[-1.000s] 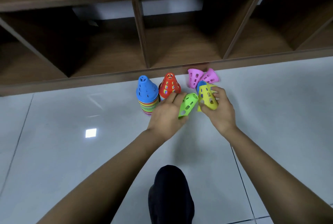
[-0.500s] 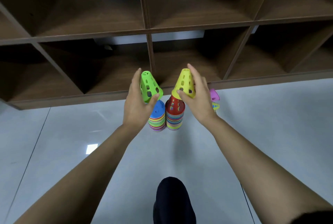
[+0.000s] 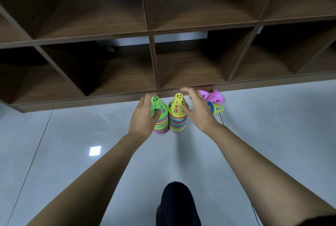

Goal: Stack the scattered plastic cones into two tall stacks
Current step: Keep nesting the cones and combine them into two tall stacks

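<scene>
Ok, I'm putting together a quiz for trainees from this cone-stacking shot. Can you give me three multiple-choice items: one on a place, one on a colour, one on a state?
1. Where do the loose cones lie?
A. on the floor, right of the two stacks
B. left of them
C. on top of them

2. What colour is the top cone of the right stack?
A. red
B. pink
C. yellow

3. What is the left hand doing?
A. lying flat on the floor
B. gripping the green cone
C. hanging free, holding nothing

Key:
1 A: the pink and yellow ones lie on their sides beyond the right hand.
2 C: its yellow tip stands above the striped rims.
3 B: the thumb and fingers curl round it.
</scene>
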